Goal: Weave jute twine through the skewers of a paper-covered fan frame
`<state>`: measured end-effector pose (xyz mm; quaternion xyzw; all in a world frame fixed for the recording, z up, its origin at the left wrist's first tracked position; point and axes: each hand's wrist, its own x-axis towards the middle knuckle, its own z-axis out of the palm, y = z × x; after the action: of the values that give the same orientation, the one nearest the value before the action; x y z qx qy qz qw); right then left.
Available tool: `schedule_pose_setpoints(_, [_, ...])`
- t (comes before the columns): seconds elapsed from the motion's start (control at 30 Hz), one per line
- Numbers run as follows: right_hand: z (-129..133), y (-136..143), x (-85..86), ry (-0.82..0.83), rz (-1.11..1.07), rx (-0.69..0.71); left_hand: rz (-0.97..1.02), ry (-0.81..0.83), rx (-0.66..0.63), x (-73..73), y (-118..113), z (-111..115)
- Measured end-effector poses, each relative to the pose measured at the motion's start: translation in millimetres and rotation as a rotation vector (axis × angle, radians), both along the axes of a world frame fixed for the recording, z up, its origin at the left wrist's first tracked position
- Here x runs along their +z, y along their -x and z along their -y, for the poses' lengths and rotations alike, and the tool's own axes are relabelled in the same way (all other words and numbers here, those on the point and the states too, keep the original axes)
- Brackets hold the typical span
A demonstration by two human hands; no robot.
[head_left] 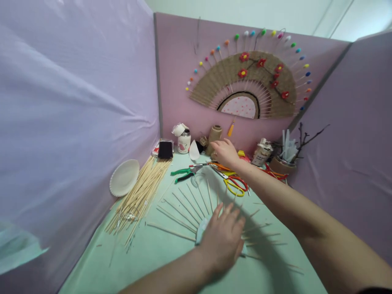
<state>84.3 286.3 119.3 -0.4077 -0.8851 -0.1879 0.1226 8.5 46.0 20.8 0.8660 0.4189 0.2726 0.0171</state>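
My left hand (223,237) lies flat over a light-blue half-round piece (199,231), fingers stretched out and slightly apart. Thin wooden sticks (183,203) radiate from that piece across the green cloth, like the ribs of a fan; my hand covers its middle. Toward the back wall reaches my right hand (226,153), its fingers extended beside a brown spool of twine (214,136). No object shows in its fingers, though their undersides are hidden. Below the right forearm lie scissors with red and yellow handles (235,184) and green-handled pliers (183,172).
Loose sticks (142,192) are heaped at left beside a white paper plate (124,178). A phone (165,150), a white jar (184,143) and a bottle (262,152) stand along the back. Branches rise from a pot (283,165). A decorated fan (245,81) hangs on the wall.
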Motion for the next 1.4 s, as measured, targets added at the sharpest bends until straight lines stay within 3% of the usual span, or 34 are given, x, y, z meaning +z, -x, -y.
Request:
schedule_pose_setpoints(0.2, [-79.9, 52.8, -25.9, -0.121, 0.069, -0.002, -0.007, -0.138, -0.001, -34.0, -4.7, -8.5])
schedule_pose_setpoints(0.3, [-108.9, 71.1, -37.2, -0.115, 0.029, -0.040, -0.043, -0.127, 0.168, -49.3, -21.9, -18.2])
schedule_pose_setpoints(0.4, [-128.0, 80.9, -47.7, -0.147, 0.041, -0.101, 0.050, -0.198, 0.382, -55.3, -38.8, -24.0])
schedule_pose_setpoints(0.53, [-137.2, 81.7, -54.7, -0.217, 0.029, -0.077, 0.119, -0.299, 0.452, -56.4, -44.6, -25.3])
schedule_pose_setpoints(0.67, [-131.9, 75.2, -44.1, -0.304, -0.061, -0.028, 0.105, -0.267, 0.394, -64.3, -39.1, -25.2])
schedule_pose_setpoints(0.8, [-119.9, 65.6, -17.9, -0.372, -0.222, -0.022, 0.121, -0.302, 0.286, -68.5, -35.7, -24.4])
schedule_pose_setpoints(0.93, [-105.6, 49.7, 9.3, -0.343, -0.421, 0.016, 0.213, -0.422, 0.223, -56.6, -29.9, -19.5])
schedule_pose_setpoints(1.13, [-78.8, 20.5, 30.0, -0.265, -0.672, 0.077, 0.160, -0.214, 0.046, -39.0, -13.1, -9.8])
schedule_pose_setpoints(1.27, [-48.9, 3.6, 26.8, -0.058, -0.944, 0.124, 0.218, -0.063, -0.031, -25.7, -3.9, -5.8])
schedule_pose_setpoints(1.4, [-7.3, -15.4, 13.8, 0.347, -1.256, 0.055, 0.261, 0.171, -0.076, -2.5, 5.5, -3.1])
